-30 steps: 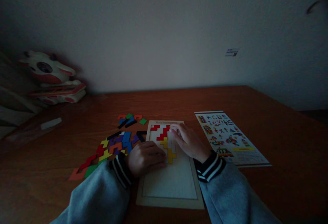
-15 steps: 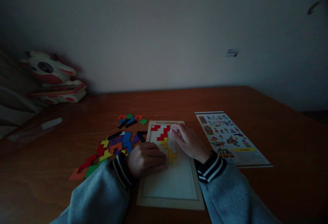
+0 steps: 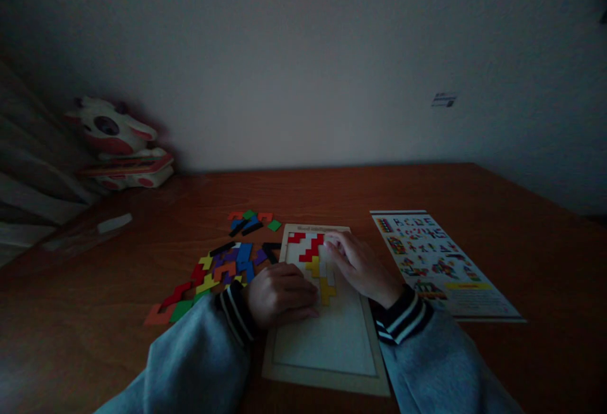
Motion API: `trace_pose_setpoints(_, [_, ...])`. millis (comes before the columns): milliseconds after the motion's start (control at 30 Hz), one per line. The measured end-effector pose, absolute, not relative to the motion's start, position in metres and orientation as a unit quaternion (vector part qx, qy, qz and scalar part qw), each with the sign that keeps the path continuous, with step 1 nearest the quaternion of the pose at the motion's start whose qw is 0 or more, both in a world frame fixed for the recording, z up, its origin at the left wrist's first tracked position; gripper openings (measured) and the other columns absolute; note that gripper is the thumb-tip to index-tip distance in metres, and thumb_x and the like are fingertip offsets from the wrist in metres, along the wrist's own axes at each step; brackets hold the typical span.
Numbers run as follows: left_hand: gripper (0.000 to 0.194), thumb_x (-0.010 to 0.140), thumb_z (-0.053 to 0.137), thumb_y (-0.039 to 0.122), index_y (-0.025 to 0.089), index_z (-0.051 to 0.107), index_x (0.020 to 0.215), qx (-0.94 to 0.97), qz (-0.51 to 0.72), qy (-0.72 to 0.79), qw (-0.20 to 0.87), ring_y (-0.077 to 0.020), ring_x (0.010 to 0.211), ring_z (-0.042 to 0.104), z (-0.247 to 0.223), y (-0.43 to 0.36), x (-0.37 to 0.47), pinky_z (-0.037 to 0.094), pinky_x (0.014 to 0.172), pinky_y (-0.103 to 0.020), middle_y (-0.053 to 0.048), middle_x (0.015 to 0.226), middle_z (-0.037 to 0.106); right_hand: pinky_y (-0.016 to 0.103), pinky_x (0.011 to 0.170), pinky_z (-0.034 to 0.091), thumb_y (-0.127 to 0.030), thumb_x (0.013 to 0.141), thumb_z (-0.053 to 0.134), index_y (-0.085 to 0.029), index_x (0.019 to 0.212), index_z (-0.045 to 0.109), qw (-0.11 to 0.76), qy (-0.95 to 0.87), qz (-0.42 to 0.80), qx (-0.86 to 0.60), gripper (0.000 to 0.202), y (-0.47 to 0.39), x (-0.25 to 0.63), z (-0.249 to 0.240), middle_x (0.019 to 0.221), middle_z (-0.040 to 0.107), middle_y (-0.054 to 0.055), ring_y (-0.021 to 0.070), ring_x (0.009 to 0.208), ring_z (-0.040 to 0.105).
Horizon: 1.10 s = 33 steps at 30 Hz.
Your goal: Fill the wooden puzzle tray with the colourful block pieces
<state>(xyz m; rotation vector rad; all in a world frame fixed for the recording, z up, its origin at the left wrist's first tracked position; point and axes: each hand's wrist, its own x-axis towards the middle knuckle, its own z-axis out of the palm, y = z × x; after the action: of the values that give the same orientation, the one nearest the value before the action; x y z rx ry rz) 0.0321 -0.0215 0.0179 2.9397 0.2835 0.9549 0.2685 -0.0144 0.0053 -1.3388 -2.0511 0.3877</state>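
Note:
A pale wooden puzzle tray (image 3: 327, 346) lies on the brown table in front of me. Red pieces (image 3: 310, 246) and yellow pieces (image 3: 323, 282) sit in its upper part. My right hand (image 3: 363, 267) rests on the tray's top right area, fingertips pressing on a whitish piece beside the red ones. My left hand (image 3: 281, 294) lies curled on the tray's left edge, fingers touching near the yellow pieces. Both arms wear grey sleeves with striped cuffs. The light is dim.
Several loose coloured pieces (image 3: 222, 268) are scattered left of the tray, a few more (image 3: 251, 221) further back. A printed pattern sheet (image 3: 441, 262) lies to the right. A red and white toy (image 3: 121, 148) stands at the back left by the wall.
The view has shifted slightly, so everything sits a little further right in the picture. Both hands keep the same places on the tray.

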Motion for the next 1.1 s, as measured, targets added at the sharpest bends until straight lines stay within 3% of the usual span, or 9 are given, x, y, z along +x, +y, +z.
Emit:
trace_pose_setpoints(167, [0.017,0.094,0.061,0.032,0.018,0.071,0.096,0.939,0.311,0.149,-0.006,-0.0174,0.084,0.066,0.022,-0.022,0.03,0.055,0.076,-0.03,-0.004,0.096,0.076,0.04,0.085,0.053,-0.048,0.102,0.033,-0.021,0.116,0.058,0.325,-0.78,0.152,-0.513,0.04,-0.014,0.27,0.003,0.105,0.069,0.01,0.0223,0.094,0.067])
trace_pose_setpoints(367, [0.021,0.095,0.054,0.021,0.018,0.069,0.109,0.859,0.291,0.412,-0.087,-0.0229,0.096,0.065,0.019,-0.007,0.011,0.057,0.084,-0.039,-0.008,0.109,0.071,0.042,0.091,0.052,-0.049,0.102,0.034,-0.022,0.119,0.058,0.332,-0.779,0.156,-0.509,0.04,-0.014,0.27,0.002,0.112,0.069,0.01,0.0225,0.1,0.067])
trace_pose_setpoints(567, [0.029,0.094,0.052,0.018,0.022,0.066,0.119,0.811,0.207,0.535,-0.114,-0.0262,0.106,0.063,0.02,0.007,-0.019,0.054,0.094,-0.044,-0.008,0.122,0.066,0.041,0.09,0.052,-0.049,0.102,0.034,-0.021,0.118,0.057,0.321,-0.78,0.165,-0.511,0.04,-0.014,0.27,0.003,0.111,0.068,0.01,0.0226,0.101,0.066])
trace_pose_setpoints(767, [0.029,0.095,0.047,0.027,0.023,0.071,0.11,0.793,0.139,0.59,-0.064,-0.026,0.103,0.067,0.038,0.007,-0.035,0.055,0.09,-0.039,-0.006,0.115,0.071,0.042,0.091,0.052,-0.05,0.102,0.034,-0.022,0.118,0.057,0.321,-0.779,0.18,-0.508,0.039,-0.014,0.27,0.003,0.111,0.067,0.01,0.0228,0.101,0.065])
trace_pose_setpoints(900, [0.028,0.085,0.052,0.025,0.028,0.074,0.103,0.764,0.094,0.638,-0.037,-0.0262,0.1,0.07,0.052,0.009,-0.065,0.056,0.085,-0.037,-0.002,0.111,0.074,0.044,0.093,0.05,-0.05,0.102,0.034,-0.022,0.118,0.057,0.325,-0.773,0.185,-0.513,0.04,-0.015,0.269,0.003,0.113,0.067,0.01,0.0239,0.103,0.065])
trace_pose_setpoints(1100, [0.038,0.079,0.051,0.02,0.027,0.073,0.11,0.836,0.056,0.545,-0.009,-0.0237,0.109,0.065,0.053,0.014,-0.095,0.051,0.095,-0.035,-0.003,0.117,0.071,0.043,0.088,0.051,-0.051,0.101,0.032,-0.022,0.114,0.057,0.326,-0.778,0.181,-0.506,0.041,-0.015,0.269,0.005,0.11,0.067,0.011,0.0237,0.098,0.065])
